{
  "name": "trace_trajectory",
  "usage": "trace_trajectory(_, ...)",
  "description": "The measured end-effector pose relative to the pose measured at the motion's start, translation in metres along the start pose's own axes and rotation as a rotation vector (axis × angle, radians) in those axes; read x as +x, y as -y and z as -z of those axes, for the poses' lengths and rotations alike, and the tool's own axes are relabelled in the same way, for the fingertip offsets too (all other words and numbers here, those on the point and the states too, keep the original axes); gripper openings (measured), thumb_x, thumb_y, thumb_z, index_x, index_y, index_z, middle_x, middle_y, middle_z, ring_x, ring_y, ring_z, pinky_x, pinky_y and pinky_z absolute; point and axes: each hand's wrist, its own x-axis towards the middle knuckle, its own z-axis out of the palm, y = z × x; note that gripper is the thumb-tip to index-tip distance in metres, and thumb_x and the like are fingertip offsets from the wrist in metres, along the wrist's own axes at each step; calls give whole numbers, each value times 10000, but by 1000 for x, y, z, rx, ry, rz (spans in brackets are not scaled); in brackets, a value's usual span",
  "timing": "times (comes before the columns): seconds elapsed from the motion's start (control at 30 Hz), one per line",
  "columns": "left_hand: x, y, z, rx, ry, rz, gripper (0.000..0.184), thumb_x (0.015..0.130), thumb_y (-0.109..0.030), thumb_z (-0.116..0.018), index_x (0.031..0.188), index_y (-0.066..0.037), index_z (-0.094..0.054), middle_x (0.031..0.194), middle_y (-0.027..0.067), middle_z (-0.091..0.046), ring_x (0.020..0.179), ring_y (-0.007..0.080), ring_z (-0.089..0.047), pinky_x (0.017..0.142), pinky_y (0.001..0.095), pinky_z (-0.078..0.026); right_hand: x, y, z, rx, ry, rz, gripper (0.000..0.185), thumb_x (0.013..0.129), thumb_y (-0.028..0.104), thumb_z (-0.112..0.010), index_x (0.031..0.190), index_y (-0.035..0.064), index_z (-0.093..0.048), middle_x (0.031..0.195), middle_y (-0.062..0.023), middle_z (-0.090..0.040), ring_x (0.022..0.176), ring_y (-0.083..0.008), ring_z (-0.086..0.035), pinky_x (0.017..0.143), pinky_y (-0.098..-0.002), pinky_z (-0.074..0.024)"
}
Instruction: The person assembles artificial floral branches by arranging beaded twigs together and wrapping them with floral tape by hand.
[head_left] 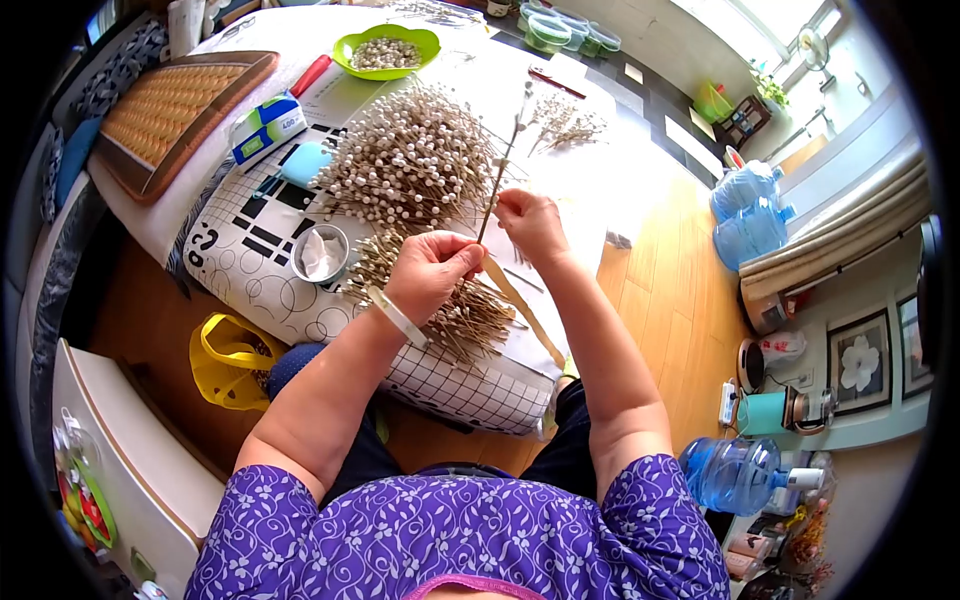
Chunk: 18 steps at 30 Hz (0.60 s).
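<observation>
My left hand [432, 272] pinches the lower end of a thin brown stem [497, 180] that stands nearly upright with a few small buds along it. Close by on the right, my right hand [533, 226] has its thumb and fingertips pressed together beside the stem; what lies between them is too small to make out. A flat tan strip [522, 308] runs down from near my left hand. Beyond my hands lies a large bundle of stems with white bead-like buds [410, 155], and its stalk ends [470, 325] reach below my left wrist.
On the cloth-covered table stand a white cup [320, 253], a tissue pack [268, 130] and a green bowl of white buds [387, 53]. Loose budded twigs [567, 125] lie at the right. A yellow bag [232, 362] sits below the table's left side; water bottles [750, 215] stand right.
</observation>
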Motion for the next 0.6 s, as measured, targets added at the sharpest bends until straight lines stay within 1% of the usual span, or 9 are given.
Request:
trace_trajectory(0.07,3,3,3,-27,-5,9,119,843,-73,-559,844,34,-611,728,39,-604,639,78,-526,600,196,-434,17,7,-5,-237,-49,78,165,831,144,-558,915,29,-641,791,-60,-644,665,-103,-587,577,-229,-468)
trace_trajectory(0.13,4,4,1,-57,-8,1,117,852,-62,-539,839,34,-605,721,37,-595,635,79,-509,601,198,-429,43,-4,-13,-555,-272,307,89,700,65,-597,785,45,-617,726,-137,-607,669,-255,-605,639,-345,-465)
trace_trajectory(0.2,3,4,4,-61,-5,8,116,854,-58,-533,842,33,-605,717,34,-590,637,79,-503,604,199,-427,53,-10,-12,-255,-120,270,99,690,74,-584,788,61,-590,777,-135,-609,762,-306,-593,685,-360,-466)
trace_trajectory(0.27,3,5,4,-78,-12,4,117,855,-58,-532,844,33,-606,717,32,-589,635,78,-502,603,197,-427,63,0,-14,-834,107,274,203,680,73,-583,883,81,-581,842,-117,-605,823,-279,-588,698,-350,-468)
trace_trajectory(0.3,6,5,5,-88,-14,-5,118,856,-58,-531,846,32,-607,717,31,-589,632,77,-501,602,196,-426,70,-4,-15,-869,-14,529,252,688,86,-578,939,101,-559,895,-104,-595,866,-263,-579,713,-335,-472)
trace_trajectory(0.33,7,3,5,-91,-22,-15,118,856,-58,-531,846,32,-607,717,31,-589,632,77,-501,602,196,-426,82,-6,-27,-1148,-82,450,195,719,108,-564,913,90,-584,833,-92,-620,809,-252,-603,698,-319,-482)
trace_trajectory(0.4,2,1,3,-79,-20,-13,120,859,-53,-525,849,32,-609,725,30,-592,639,70,-507,611,191,-433,77,-3,-32,-500,-203,304,144,763,130,-548,876,65,-609,753,-93,-638,710,-234,-625,647,-313,-491)
trace_trajectory(0.5,-5,3,-5,31,32,-38,123,856,-62,-534,857,26,-619,737,16,-599,665,53,-529,631,185,-452,70,-5,-42,-215,-236,248,133,791,159,-598,817,31,-622,657,-69,-625,588,-117,-579,534,-262,-461)
trace_trajectory(0.6,-12,2,-12,37,76,-23,127,853,-72,-543,868,24,-623,733,11,-600,670,50,-528,636,182,-452,64,0,-42,47,-109,-31,239,736,271,-656,743,35,-619,667,-106,-622,610,-226,-598,605,-330,-475)
